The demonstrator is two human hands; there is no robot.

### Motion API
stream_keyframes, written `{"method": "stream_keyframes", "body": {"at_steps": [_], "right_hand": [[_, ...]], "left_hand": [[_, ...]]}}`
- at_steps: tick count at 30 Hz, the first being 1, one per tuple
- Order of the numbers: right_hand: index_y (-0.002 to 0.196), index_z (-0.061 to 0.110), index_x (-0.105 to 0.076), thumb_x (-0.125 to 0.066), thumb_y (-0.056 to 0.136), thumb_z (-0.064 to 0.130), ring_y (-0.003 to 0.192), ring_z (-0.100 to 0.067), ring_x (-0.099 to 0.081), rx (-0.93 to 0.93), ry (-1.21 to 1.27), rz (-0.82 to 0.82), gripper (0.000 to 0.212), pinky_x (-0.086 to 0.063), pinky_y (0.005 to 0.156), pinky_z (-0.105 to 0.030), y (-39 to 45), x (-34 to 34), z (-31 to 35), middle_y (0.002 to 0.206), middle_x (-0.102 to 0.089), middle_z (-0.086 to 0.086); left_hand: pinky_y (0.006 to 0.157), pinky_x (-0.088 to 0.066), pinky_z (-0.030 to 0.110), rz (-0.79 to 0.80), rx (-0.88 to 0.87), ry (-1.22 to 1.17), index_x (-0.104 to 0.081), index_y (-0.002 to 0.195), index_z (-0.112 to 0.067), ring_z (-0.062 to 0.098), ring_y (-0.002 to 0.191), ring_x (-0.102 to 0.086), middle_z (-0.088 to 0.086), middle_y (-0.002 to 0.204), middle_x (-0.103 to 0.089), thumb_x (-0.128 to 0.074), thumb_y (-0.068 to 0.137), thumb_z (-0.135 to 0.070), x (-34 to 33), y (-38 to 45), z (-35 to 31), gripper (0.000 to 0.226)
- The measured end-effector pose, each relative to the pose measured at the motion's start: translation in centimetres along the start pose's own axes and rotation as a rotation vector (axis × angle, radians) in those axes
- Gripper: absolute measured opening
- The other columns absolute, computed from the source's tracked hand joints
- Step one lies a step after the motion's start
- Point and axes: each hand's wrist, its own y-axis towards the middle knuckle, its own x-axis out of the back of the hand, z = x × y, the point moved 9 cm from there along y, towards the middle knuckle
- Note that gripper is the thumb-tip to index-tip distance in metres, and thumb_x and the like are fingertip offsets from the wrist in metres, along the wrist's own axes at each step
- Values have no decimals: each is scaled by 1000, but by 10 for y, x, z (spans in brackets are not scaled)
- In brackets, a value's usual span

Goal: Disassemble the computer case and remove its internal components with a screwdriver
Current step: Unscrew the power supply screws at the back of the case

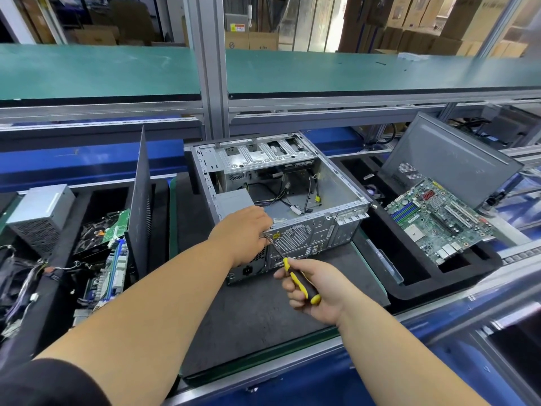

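Left hand (243, 230) grips the computer case (281, 197) rear edge; right hand (316, 291) holds the screwdriver (295, 276) (tip at rear panel).

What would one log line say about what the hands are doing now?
right hand: grips yellow-and-black screwdriver, tip at rear panel | left hand: steadies open grey metal computer case | green motherboard: already out

green-topped shelf (102, 71) on aluminium frame post (209, 65), stacked cardboard boxes (409, 22) behind, blue conveyor frame (87, 162)
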Motion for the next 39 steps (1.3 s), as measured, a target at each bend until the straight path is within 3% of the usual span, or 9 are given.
{"method": "stream_keyframes", "body": {"at_steps": [5, 9, 13, 18, 21, 25, 29, 33, 39], "right_hand": [[83, 10, -56, -46, 101, 34, 36, -9, -31, -83, 202, 151, 32, -29, 36, -19, -3, -13, -14, 58, -44, -1], [81, 12, -52, -44, 103, 31, 32, -8, -25, -33, 93, 70, 30, -23, 34, -20, 1, -10, -12, 51, -38, 1], [87, 10, -49, -39, 105, 29, 38, -13, -29, 137, -432, -188, 28, -22, 44, -21, -2, 1, 7, 55, -43, -2], [104, 14, -45, -39, 104, 34, 88, -27, -58, 361, -1298, -502, 22, -34, 64, -32, -14, -6, 32, 101, -63, -7], [111, 14, -43, -38, 105, 34, 95, -27, -63, 433, -1452, -604, 22, -32, 62, -30, -17, -13, 34, 105, -66, -5], [93, 15, -44, -43, 101, 39, 83, -27, -56, 394, -1278, -500, 25, -34, 63, -33, -11, -6, 35, 91, -60, -4], [87, 10, -58, -45, 101, 35, 42, -16, -41, 123, -510, -280, 32, -31, 47, -23, -2, 6, 10, 60, -58, -5], [84, 1, -66, -47, 101, 29, 38, -8, -38, -59, 5, -67, 38, -31, 40, -18, -3, 1, -8, 60, -58, -7], [84, 8, -61, -51, 101, 33, 36, -10, -36, -13, -73, -69, 32, -30, 38, -20, -1, 4, -11, 57, -54, -1]], "left_hand": [[95, -41, 37, 11, 2, 8, -53, 99, -20, 18, 121, -42, -4, 118, -52, -55, 92, -35, -2, -1, 2, 16], [97, -40, 37, 21, 10, 15, -55, 104, -20, 17, 128, -39, -5, 122, -52, -55, 93, -37, -4, 0, 3, 20], [97, -40, 36, 23, 18, 18, -56, 107, -20, 17, 130, -38, -5, 124, -52, -54, 94, -37, -5, 1, 3, 22], [96, -41, 35, 25, 20, 17, -57, 109, -19, 17, 125, -40, -5, 123, -52, -54, 94, -36, -4, 0, 3, 22], [96, -41, 36, 24, 20, 11, -56, 107, -20, 16, 126, -40, -6, 123, -52, -54, 94, -37, -4, 0, 3, 21], [96, -42, 38, 30, 21, 17, -57, 106, -20, 17, 127, -40, -5, 123, -53, -54, 93, -38, -6, 1, 4, 22], [94, -43, 39, 24, 19, 16, -56, 103, -20, 17, 126, -41, -5, 120, -53, -54, 93, -37, -5, 1, 4, 20], [91, -44, 40, 24, 21, 19, -53, 97, -21, 17, 122, -42, -5, 117, -52, -55, 92, -36, -5, 1, 5, 16], [96, -41, 38, 12, -6, 21, -49, 92, -23, 17, 125, -41, -4, 117, -54, -54, 93, -34, -3, 1, 1, 12]]}}
